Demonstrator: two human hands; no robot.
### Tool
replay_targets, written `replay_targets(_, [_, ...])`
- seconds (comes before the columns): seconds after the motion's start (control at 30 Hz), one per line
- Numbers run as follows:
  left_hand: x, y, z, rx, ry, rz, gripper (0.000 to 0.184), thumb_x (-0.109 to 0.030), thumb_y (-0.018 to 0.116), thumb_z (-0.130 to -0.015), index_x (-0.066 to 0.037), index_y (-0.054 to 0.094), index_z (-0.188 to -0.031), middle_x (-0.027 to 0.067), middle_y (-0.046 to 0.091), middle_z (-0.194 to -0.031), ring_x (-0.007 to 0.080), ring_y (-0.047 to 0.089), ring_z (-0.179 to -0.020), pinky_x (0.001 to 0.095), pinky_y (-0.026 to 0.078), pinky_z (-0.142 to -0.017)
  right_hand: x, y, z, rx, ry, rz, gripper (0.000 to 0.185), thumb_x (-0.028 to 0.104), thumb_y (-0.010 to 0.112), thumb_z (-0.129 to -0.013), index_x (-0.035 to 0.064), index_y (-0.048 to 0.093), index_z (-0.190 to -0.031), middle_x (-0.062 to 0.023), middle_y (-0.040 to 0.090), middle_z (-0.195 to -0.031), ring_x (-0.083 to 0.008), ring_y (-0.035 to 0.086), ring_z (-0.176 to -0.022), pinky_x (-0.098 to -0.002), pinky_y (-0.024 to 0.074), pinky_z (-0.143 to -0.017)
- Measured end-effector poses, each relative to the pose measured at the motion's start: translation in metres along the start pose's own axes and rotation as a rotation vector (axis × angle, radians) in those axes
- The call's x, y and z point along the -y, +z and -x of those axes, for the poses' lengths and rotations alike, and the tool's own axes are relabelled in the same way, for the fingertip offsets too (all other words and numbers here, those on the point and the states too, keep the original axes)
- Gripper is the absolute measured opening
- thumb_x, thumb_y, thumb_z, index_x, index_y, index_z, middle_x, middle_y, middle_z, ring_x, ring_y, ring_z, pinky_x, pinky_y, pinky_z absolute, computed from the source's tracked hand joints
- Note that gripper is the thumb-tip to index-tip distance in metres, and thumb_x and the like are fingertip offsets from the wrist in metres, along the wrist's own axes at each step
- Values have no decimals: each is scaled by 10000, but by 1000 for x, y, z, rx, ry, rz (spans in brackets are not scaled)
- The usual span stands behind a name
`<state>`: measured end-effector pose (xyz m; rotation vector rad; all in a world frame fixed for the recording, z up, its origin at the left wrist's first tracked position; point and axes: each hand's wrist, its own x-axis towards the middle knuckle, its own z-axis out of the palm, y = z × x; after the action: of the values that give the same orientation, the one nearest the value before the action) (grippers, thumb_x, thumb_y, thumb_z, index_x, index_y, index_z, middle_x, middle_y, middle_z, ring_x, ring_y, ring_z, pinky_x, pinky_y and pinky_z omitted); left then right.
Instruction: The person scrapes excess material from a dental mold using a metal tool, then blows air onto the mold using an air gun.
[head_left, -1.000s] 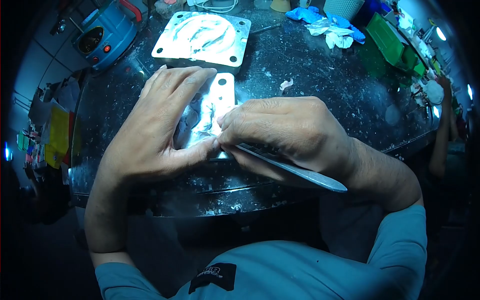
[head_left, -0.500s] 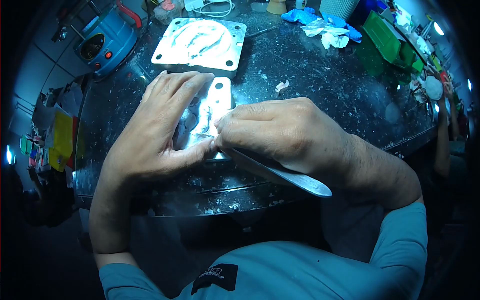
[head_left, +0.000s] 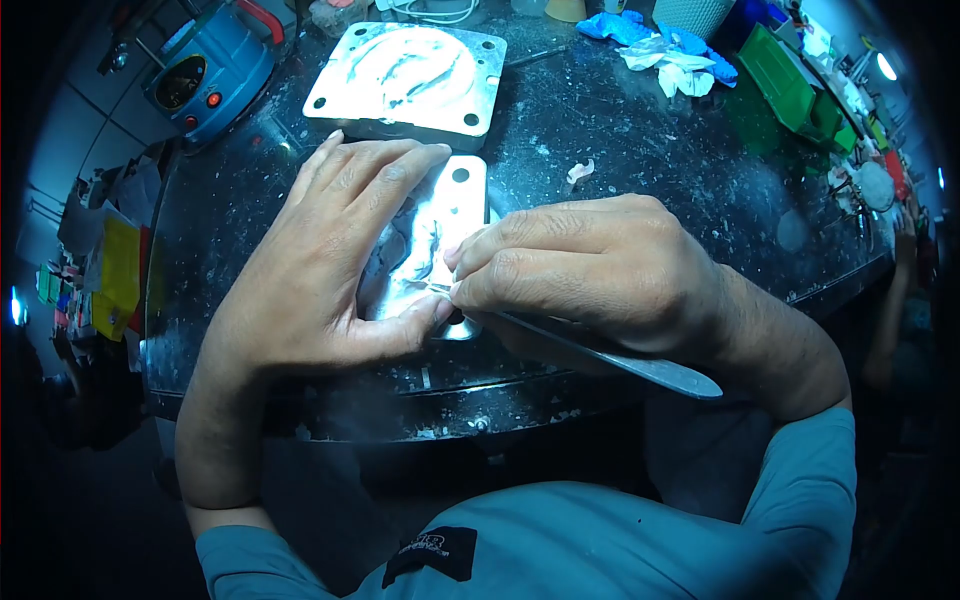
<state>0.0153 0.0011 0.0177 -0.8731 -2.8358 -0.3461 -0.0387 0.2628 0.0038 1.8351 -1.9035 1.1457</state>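
**Two bare hands work with a metal tool over a small metal plate on a dark table**

Near the center of the frame, a brightly lit metal plate (head_left: 467, 200) with pale, uneven material (head_left: 425, 240) on it lies on a dark, white-speckled table (head_left: 680, 170). The left hand (head_left: 310, 250) reaches over its left side, the fingers close together and the thumb spread away from them, so the material shows in the gap. The thumb tip is at the plate's lower part, near the fingertips of the other hand.

The right hand (head_left: 600, 270), right of center, pinches a slim metal tool (head_left: 670, 376) between thumb and fingers. The tool's flat, rounded end points to the lower right; its other end is by the left thumb, over the plate. Whether it touches the material cannot be told.

Just above the left hand, a larger metal block (head_left: 487, 75) carries a glaring white mass (head_left: 410, 65). A small pale scrap (head_left: 580, 172) lies above the right hand. A blue machine (head_left: 215, 75) stands at upper left; crumpled blue and white gloves (head_left: 675, 60) and a green bin (head_left: 785, 90) are at upper right.
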Motion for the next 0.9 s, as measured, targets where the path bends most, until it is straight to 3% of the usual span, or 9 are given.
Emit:
replay_targets(0.23, [-2, -1, -1, 0, -7, 0, 1010, -633, 656, -761, -18, 503, -1547, 269, 532, -1502, 437, 460, -1460, 647, 211, -1270, 5, -2, 0, 35, 34, 29, 179, 114, 743, -912, 23, 666, -1045, -107, 705, -942, -274, 762, -868, -398, 626, -740])
replay_targets(0.37, [-4, -1, -1, -17, 1, -39, 992, -618, 652, -767, -10, 510, -1537, 267, 531, -1500, 434, 470, -1444, 602, 270, -1253, 6, -7, -2, 67, 69, -2, 226, 12, 820, -809, 13, 729, -1015, -159, 765, -1028, -301, 790, -919, -373, 665, -790])
replay_targets(0.57, [-2, 0, -2, -27, 6, 19, 995, -601, 687, -759, -1, 512, -1533, 256, 541, -1487, 419, 499, -1403, 562, 363, -1193, 11, -12, -3, 124, 39, 92, 178, 63, 799, -843, 26, 728, -1003, -137, 764, -1029, -297, 787, -903, -370, 663, -769])
replay_targets(0.9, [-1, 0, -4, -26, 61, 11, 1008, -590, 744, -739, -5, 516, -1528, 243, 551, -1456, 417, 508, -1388, 555, 384, -1179, 8, -15, -3, 132, -16, 124, 131, 67, 787, -846, 14, 727, -949, -124, 756, -980, -286, 785, -871, -358, 664, -721])
